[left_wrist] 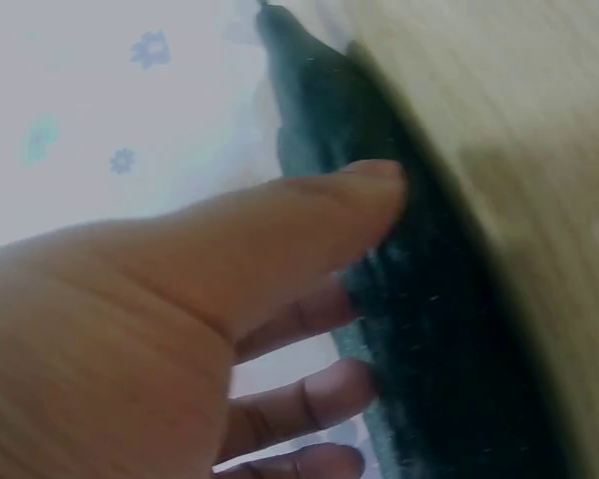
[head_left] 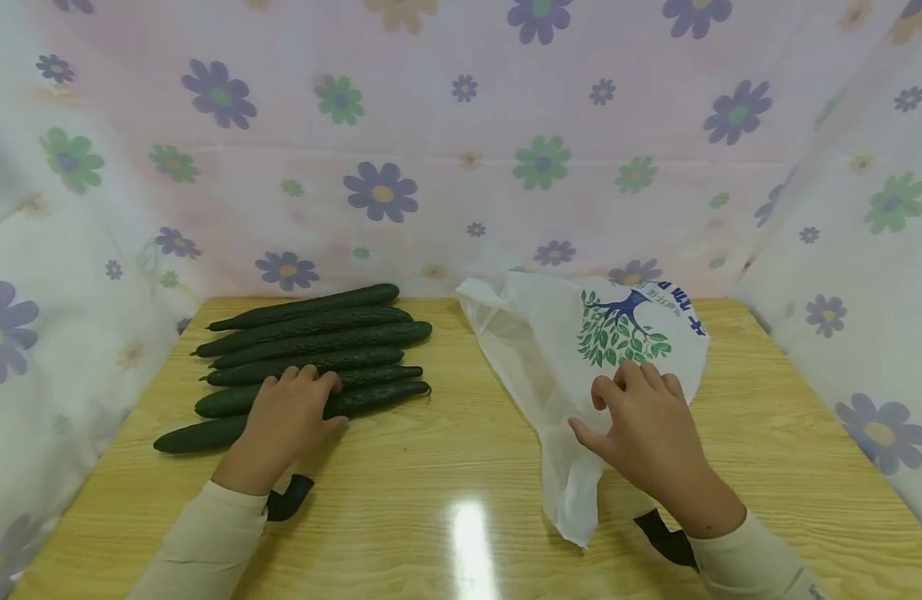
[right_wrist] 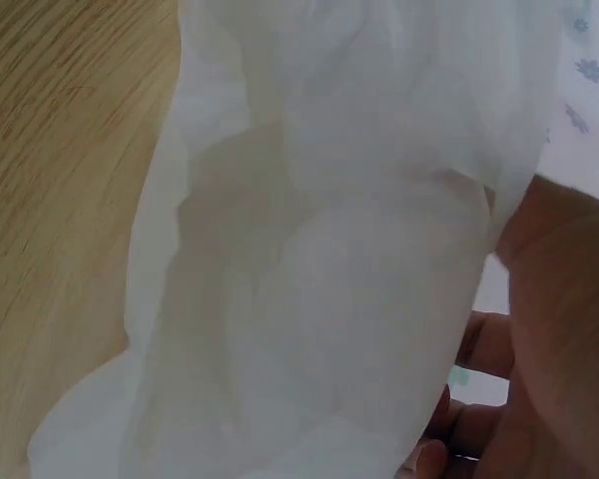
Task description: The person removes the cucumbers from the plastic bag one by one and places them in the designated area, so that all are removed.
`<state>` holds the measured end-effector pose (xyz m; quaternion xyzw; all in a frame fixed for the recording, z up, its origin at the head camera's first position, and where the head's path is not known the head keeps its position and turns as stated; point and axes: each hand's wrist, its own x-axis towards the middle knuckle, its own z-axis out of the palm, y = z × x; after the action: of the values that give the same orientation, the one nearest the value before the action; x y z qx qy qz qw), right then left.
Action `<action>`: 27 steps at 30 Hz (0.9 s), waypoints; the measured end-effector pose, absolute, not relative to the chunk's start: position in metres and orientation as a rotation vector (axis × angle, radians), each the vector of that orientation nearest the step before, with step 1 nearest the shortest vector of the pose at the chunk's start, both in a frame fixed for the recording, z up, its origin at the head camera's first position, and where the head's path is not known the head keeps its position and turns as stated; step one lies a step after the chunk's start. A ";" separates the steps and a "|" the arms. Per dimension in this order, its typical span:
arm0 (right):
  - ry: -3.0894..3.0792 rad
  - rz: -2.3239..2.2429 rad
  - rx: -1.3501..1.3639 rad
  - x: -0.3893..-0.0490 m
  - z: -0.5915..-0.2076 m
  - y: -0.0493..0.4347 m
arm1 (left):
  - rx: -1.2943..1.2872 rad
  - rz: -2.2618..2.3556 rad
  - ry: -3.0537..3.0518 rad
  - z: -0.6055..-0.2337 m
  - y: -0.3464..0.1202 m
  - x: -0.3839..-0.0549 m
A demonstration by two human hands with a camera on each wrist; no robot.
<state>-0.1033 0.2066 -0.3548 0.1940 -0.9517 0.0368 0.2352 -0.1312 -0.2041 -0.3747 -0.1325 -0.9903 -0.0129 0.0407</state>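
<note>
- Six cucumbers (head_left: 318, 337) lie side by side at the left of the counter (head_left: 401, 500), lengthwise across it; a white bag (head_left: 521, 333) lies flat at the right, well apart from them.
- The left grip (head_left: 288, 425) is over the nearest cucumbers, fingers bent, thumb parted from them at the near edge; it has closed round nothing, and how firmly it presses I cannot tell.
- The right grip (head_left: 648, 425) is over the bag, fingers bent, with a clear gap between thumb and forefinger; no pinch on the film shows.
- Each cucumber should prove firm and fairly weighty, stiff along its length yet liable to snap if bent; best taken round the middle, fingers one side, thumb the other. The rounded skin may roll.
- The bag should be almost weightless, limp and slippery, easily creased or torn; its edge or the narrow handle toward the person offers the best hold.
- Cucumber skin: dark green, bumpy, tapering at the ends. Bag: thin, translucent, wrinkled, printed with a tree. Counter: pale wood grain, glossy. Behind hangs flowered cloth (head_left: 431, 108).
</note>
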 end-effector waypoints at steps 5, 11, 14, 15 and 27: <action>-2.634 0.051 0.531 -0.103 -0.357 0.207 | -0.419 -0.032 -3.045 -0.382 -0.207 -0.131; -2.530 0.158 0.530 -0.106 -0.352 0.207 | -0.414 -0.072 -3.025 -0.387 -0.208 -0.134; -2.518 0.304 0.481 -0.106 -0.348 0.206 | -0.419 -0.084 -3.033 -0.388 -0.208 -0.135; -2.514 0.347 0.471 -0.105 -0.347 0.206 | -0.421 -0.083 -3.035 -0.389 -0.208 -0.135; -2.335 0.647 0.452 -0.100 -0.337 0.208 | -0.518 0.047 -2.950 -0.384 -0.209 -0.134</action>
<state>-0.0995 0.2082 -0.3372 0.1731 -0.8935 0.2477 0.3320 -0.1339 -0.2090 -0.3844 -0.1726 -0.9821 0.0157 0.0731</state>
